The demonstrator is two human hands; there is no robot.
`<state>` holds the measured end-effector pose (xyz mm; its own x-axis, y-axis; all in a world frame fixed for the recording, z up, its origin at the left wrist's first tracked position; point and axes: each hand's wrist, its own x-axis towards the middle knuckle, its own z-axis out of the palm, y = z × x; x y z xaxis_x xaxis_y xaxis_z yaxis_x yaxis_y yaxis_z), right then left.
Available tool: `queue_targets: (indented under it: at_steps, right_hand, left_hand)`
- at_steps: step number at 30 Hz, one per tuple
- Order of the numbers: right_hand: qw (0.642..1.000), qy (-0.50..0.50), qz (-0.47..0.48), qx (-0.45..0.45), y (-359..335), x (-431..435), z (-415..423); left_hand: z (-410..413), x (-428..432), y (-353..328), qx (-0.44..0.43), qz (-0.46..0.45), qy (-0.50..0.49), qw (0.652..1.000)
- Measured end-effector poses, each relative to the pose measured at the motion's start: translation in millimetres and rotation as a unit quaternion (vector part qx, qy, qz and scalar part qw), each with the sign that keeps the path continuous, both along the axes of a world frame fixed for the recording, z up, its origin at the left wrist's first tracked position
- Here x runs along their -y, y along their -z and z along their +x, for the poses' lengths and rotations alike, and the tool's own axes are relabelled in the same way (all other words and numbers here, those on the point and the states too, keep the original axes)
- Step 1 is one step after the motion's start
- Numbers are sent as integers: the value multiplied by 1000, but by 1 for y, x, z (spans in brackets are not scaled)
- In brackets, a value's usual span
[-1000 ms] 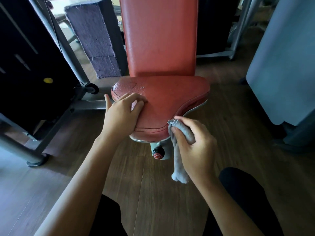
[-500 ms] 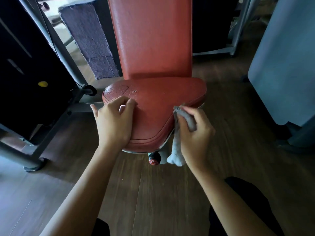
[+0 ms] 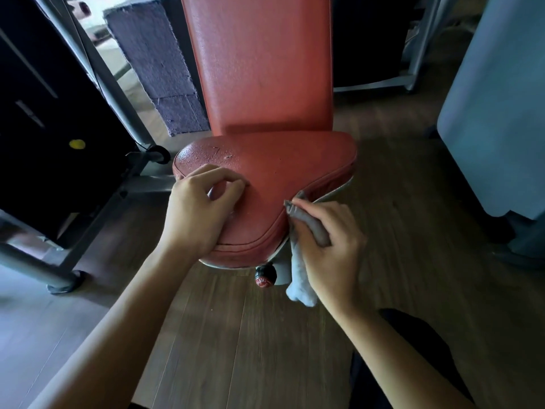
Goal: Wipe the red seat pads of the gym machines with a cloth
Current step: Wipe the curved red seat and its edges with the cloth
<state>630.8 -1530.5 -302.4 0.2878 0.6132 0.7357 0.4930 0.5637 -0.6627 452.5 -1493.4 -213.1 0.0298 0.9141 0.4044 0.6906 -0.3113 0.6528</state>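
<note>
Right hand [image 3: 333, 249] grips the grey cloth [image 3: 313, 226] against the red seat pad [image 3: 280, 172] edge, left hand [image 3: 194, 214] rests on top, fingers curled.

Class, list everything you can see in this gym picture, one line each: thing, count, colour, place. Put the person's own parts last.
seat pad: one, red, centre
back pad: one, red, upright behind the seat pad
cloth: one, grey, against the seat pad's right front edge
knob: one, red and black, under the seat pad's front
frame tubes: several, grey, left
casing: one, black, far left
dot: one, yellow, on the casing
block: one, purple-grey, behind at left
panel: one, blue-grey, right
floor: one, brown wood, below
left hand: one, fingers bent, rests on the seat pad
right hand: one, grips the cloth
</note>
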Motion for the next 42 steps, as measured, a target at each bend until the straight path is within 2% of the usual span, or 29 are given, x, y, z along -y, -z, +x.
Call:
queue_targets:
  at_steps: [2,4,7,10,13,15,17,21,24,26,29,31,33,36,38,42]
  right_hand:
    - [1000,-2,13,24,-1,-7,8]
    - [999,39,16,30,-3,-23,20]
    - [996,86,-6,-27,-5,-32,21]
    - [996,55,-16,-65,-5,-10,-5]
    - [1000,11,6,2,0,-4,1]
    - [997,43,13,58,4,-22,26]
    - [993,89,6,74,7,-38,47]
    - [996,90,-16,5,5,-30,30]
    - [998,59,5,34,6,-28,24]
    - [995,94,12,32,3,-40,37]
    - [986,155,-14,-64,-3,-51,38]
    - [986,138,-14,-90,-6,-41,16]
    - [993,84,-6,-77,-2,-26,0]
    - [1000,27,14,-4,2,-25,18]
    - [997,58,21,36,2,-39,37]
    - [996,88,4,4,0,-41,33]
  left_hand:
    - [-1,-1,0,-17,-2,11,1000]
    - [-2,-1,0,-21,-8,15,1000]
    - [-1,-1,-2,-33,-11,20,999]
    - [0,-1,-4,-63,-5,38,997]
    - [0,-2,-5,-80,0,56,995]
    - [0,-3,-5,-74,-1,57,996]
    - [0,-3,-3,-67,-1,57,996]
    - [-2,-6,-1,-61,1,52,997]
    - [-2,-7,-1,-54,0,47,997]
    - [-2,-7,-1,-50,-1,47,998]
    - [-2,-8,0,-49,-1,54,997]
    - [-2,-8,0,-46,-6,55,997]
    - [-1,-8,-1,-45,-6,55,997]
    - [-1,-5,0,-60,4,54,997]
    - [-1,-5,0,-76,5,48,996]
    - [-1,-7,2,-84,2,40,996]
